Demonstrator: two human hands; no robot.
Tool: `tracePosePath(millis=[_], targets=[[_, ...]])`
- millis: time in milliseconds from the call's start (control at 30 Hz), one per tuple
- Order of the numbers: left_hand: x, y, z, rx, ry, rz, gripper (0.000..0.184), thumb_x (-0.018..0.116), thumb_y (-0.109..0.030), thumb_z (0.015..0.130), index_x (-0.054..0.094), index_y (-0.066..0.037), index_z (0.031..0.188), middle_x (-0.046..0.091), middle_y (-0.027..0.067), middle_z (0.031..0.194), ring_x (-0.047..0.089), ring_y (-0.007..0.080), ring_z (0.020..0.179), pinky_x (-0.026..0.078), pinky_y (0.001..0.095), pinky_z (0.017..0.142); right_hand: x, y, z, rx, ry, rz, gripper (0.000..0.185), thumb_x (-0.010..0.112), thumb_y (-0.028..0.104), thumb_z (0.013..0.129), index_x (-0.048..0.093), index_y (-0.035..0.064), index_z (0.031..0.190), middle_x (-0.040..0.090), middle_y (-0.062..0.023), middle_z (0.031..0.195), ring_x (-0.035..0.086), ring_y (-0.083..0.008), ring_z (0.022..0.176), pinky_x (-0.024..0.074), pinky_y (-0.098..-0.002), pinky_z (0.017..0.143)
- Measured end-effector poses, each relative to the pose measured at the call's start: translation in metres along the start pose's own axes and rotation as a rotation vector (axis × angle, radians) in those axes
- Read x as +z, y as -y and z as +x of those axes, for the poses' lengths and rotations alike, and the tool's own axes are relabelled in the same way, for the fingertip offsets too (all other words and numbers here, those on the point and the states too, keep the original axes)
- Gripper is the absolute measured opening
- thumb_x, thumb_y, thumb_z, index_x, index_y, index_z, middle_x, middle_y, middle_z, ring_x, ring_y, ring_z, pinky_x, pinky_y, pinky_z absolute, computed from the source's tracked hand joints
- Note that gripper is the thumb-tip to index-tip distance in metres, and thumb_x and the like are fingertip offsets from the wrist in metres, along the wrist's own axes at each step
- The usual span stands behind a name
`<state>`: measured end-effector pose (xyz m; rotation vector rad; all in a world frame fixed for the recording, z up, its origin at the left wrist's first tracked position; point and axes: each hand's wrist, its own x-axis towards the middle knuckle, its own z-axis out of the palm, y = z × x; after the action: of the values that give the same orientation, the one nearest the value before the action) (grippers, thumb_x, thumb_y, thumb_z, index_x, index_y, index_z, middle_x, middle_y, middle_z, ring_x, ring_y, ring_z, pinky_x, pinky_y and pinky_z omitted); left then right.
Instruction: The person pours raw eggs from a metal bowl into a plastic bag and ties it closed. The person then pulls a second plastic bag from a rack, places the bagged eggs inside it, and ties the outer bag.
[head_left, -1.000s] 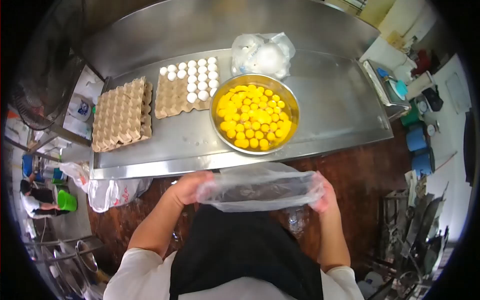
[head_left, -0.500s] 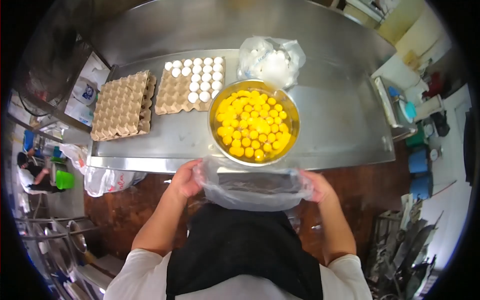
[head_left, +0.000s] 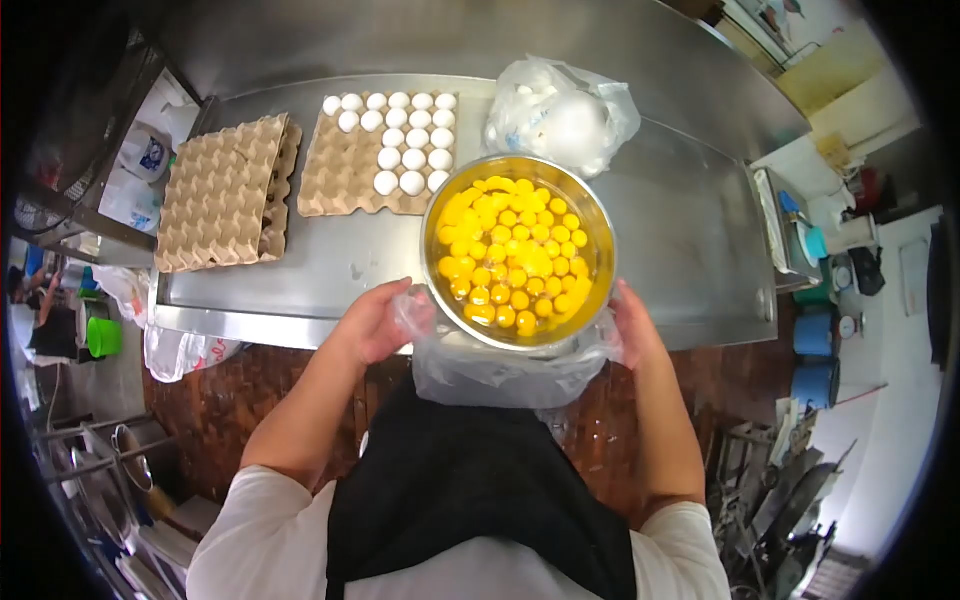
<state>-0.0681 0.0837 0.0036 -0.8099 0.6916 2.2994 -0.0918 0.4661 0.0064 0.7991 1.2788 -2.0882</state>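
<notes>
Metal table (head_left: pixel 690 250), raised at the back, standing over a brown floor (head_left: pixel 240 400).

Bowl (head_left: pixel 599 235), one, metal: at the table's front edge, close to the person's body, presumably for easy reach. Contents: many yolks (head_left: pixel 520 245), a deep container suiting loose liquid.

Clear bag (head_left: pixel 510 375), one: spread along the near side of the bowl, its ends drawn up beside the rim. Whether any of it lies under the bowl cannot be told.

Left hand (head_left: pixel 375 322): fingers closed on the bag's left end, just beside the bowl. Right hand (head_left: pixel 634 325): gripping the bag's right end, close against the bowl's other side. Held wide apart, they seem to keep the mouth stretched.

Egg tray (head_left: pixel 335 175), one, cardboard: behind and left of the bowl, partly filled with white eggs (head_left: pixel 412 140), each in a cup that should stop rolling.

Stacked trays (head_left: pixel 220 195): far left, nested, likely to save room.

Second plastic bag (head_left: pixel 560 115): behind the bowl, holding white contents, not clearly identifiable.
</notes>
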Motion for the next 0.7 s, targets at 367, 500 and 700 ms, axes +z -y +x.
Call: tracePosePath(millis=[367,500,700], targets=[[-0.002,-0.015,0.011,-0.029,0.035,0.032,0.018,0.059,-0.021,0.087,0.058,-0.008,0.101,0.067,0.0046,0.084,0.059,0.0117,0.058,0.046,0.0214,0.043,0.005,0.031,0.041,0.11,-0.026,-0.806,0.03,0.063,0.015,0.074,0.062,0.0011,0.101,0.061,-0.0031,0.082,0.052,-0.0119,0.065,0.04,-0.0249,0.053],[0.004,-0.024,0.01,-0.033,0.041,-0.066,0.018,0.059,-0.019,0.086,0.058,-0.006,0.098,0.066,0.0043,0.082,0.056,0.0099,0.053,0.046,0.0214,0.042,0.01,0.032,0.037,0.156,-0.009,-0.744,0.029,0.064,0.017,0.074,0.062,0.0035,0.1,0.061,-0.0024,0.083,0.05,-0.0116,0.064,0.0375,-0.0265,0.053],[0.019,-0.024,-0.009,0.054,-0.021,0.206,0.028,0.056,-0.022,0.087,0.058,-0.004,0.109,0.067,0.0101,0.095,0.068,0.0231,0.078,0.058,0.0382,0.068,0.005,0.04,0.035,0.212,-0.003,-0.799,0.034,0.066,0.028,0.076,0.063,0.0081,0.104,0.061,0.0007,0.091,0.049,-0.0108,0.074,0.0352,-0.0279,0.059]])
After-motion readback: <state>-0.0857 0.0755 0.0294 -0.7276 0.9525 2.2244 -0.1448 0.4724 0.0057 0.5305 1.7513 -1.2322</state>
